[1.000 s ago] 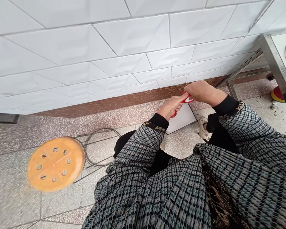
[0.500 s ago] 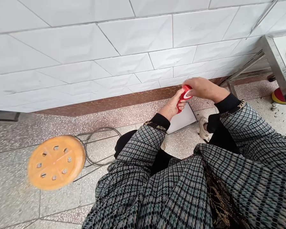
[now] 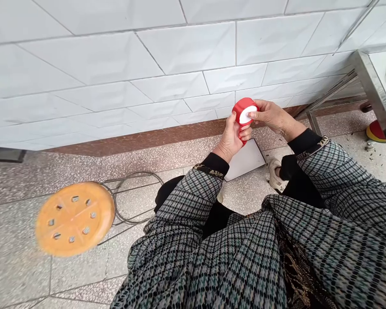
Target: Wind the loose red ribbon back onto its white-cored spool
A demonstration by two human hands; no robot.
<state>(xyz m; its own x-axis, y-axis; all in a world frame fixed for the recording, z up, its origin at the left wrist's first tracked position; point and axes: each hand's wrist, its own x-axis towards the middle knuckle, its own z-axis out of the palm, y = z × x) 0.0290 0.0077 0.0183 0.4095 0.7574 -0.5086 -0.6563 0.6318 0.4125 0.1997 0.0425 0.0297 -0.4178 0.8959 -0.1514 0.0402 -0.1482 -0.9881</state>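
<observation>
Both my hands are raised in front of the tiled wall around one red, round thing with a white oval face (image 3: 248,115); its exact kind I cannot make out. My left hand (image 3: 233,138) is closed on its lower left side, fingers wrapped round a narrow red part like a handle, which pokes out below them. My right hand (image 3: 272,116) pinches the rim from the right, its thumb lying over the white face. Below the hands, a flat white panel with a dark edge (image 3: 246,161) rests on the floor.
An orange round stool seat with holes (image 3: 75,219) and its thin metal legs (image 3: 138,197) are at the left. A metal-framed table (image 3: 373,86) stands at the right, with a red and yellow object (image 3: 377,131) beneath it. White wall tiles (image 3: 193,47) rise ahead.
The red thing has turned so that more of its white face shows, and has shifted slightly up and left. My right hand has moved from its top to its right side.
</observation>
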